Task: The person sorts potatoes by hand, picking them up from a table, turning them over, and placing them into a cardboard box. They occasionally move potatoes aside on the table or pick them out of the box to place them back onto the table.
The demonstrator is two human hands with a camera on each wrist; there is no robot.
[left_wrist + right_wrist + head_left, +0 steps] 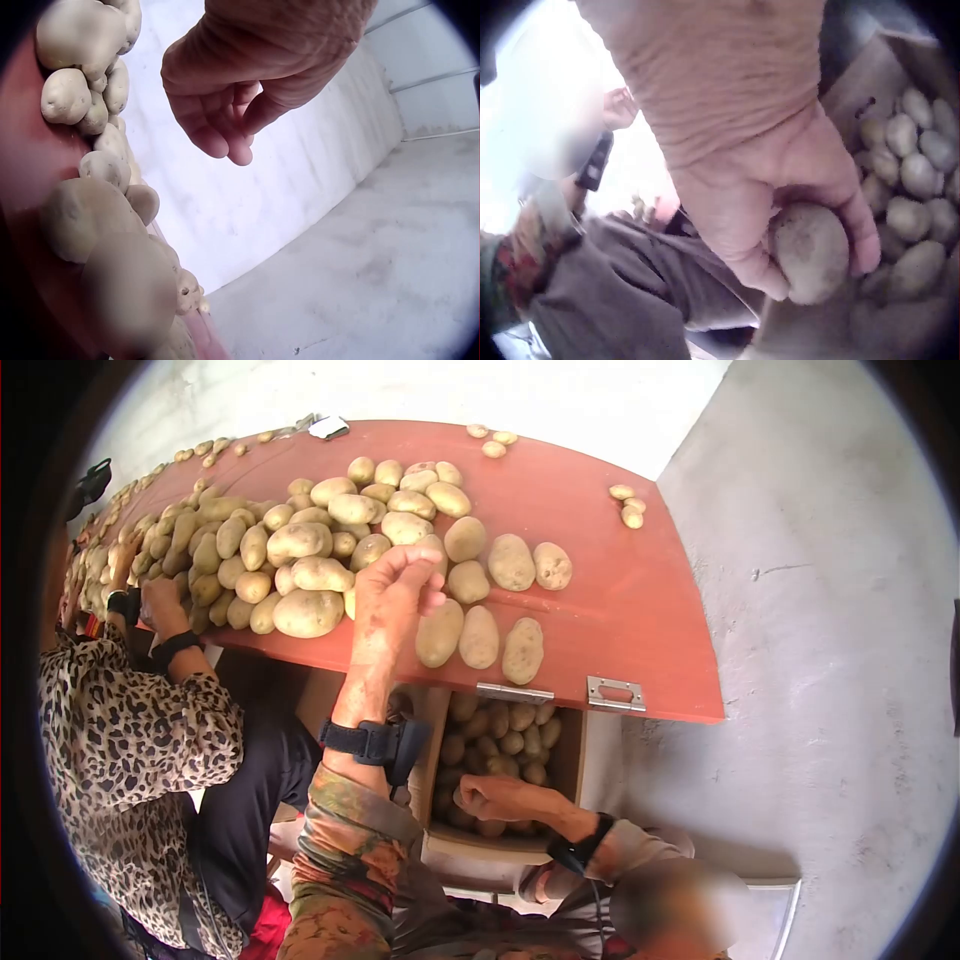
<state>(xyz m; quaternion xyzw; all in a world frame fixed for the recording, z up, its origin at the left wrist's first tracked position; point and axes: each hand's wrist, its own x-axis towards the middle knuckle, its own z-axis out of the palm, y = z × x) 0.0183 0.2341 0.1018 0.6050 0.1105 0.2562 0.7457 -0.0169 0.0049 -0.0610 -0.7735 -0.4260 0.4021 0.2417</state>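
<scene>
In the head view my left hand (395,600) is raised over the red table (620,600), its fingers loosely bent and nothing in them. Several potatoes lie around it; an oblong potato (440,633) is just below its fingers. In the left wrist view the thumb hangs close to the fingertips with only wall behind. Lower down, my right hand (512,800) is over a cardboard box (572,760) of potatoes below the table edge. The right wrist view shows it gripping a round potato (810,255) between thumb and fingers, beside the box's load.
A large heap of potatoes (300,540) covers the table's left part. Small potatoes (632,512) lie near the far right corner. Metal hinges (615,694) sit along the front edge. At left another person in a leopard-print top (130,710) reaches into the heap. A grey wall (820,610) stands at right.
</scene>
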